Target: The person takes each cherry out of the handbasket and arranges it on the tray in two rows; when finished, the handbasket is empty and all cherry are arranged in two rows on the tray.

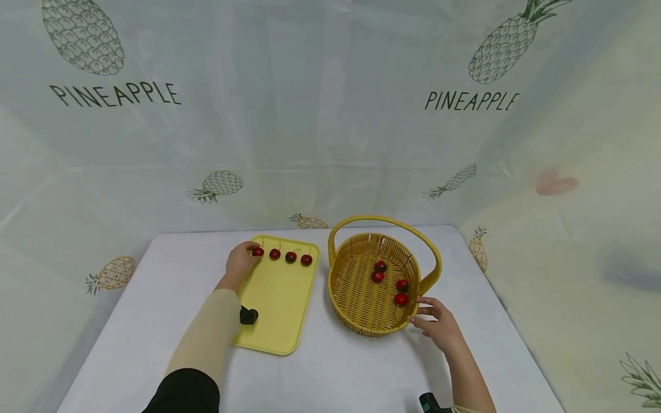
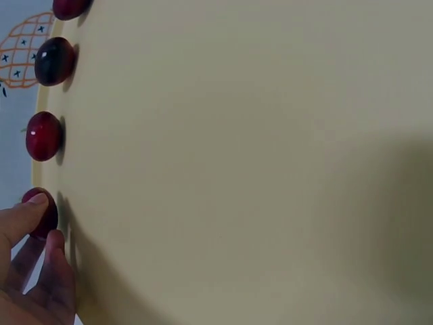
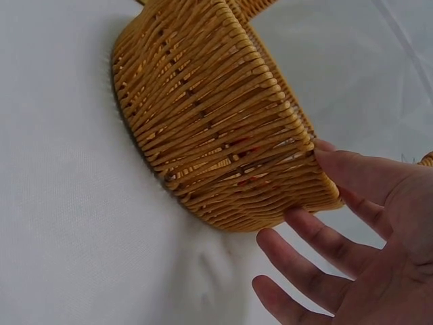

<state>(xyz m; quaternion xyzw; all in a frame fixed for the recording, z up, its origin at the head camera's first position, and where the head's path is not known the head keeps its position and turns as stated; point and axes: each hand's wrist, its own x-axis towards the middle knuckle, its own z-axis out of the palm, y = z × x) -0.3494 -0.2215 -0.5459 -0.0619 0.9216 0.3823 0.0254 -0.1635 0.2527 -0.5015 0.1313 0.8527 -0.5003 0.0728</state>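
Observation:
My left hand (image 1: 240, 264) pinches a dark red cherry (image 1: 258, 252) at the far left corner of the yellow tray (image 1: 276, 315). In the left wrist view the thumb and a fingertip hold that cherry (image 2: 46, 218) by the tray's edge. Three more cherries, one of them a darker cherry (image 1: 291, 257), continue the row along the far edge. On the right, a yellow woven basket (image 1: 356, 307) with a tall handle contains several cherries (image 1: 401, 299). My right hand (image 1: 438, 326) grips the basket's near right rim between thumb and finger; other fingers spread outside the wall (image 3: 223, 122).
A white-covered table (image 1: 330, 378) carries the tray and basket side by side, with a narrow gap between them. The arched basket handle (image 1: 384, 219) rises above the rim. Behind the table hangs a pale curtain (image 1: 330, 126) printed with pineapples.

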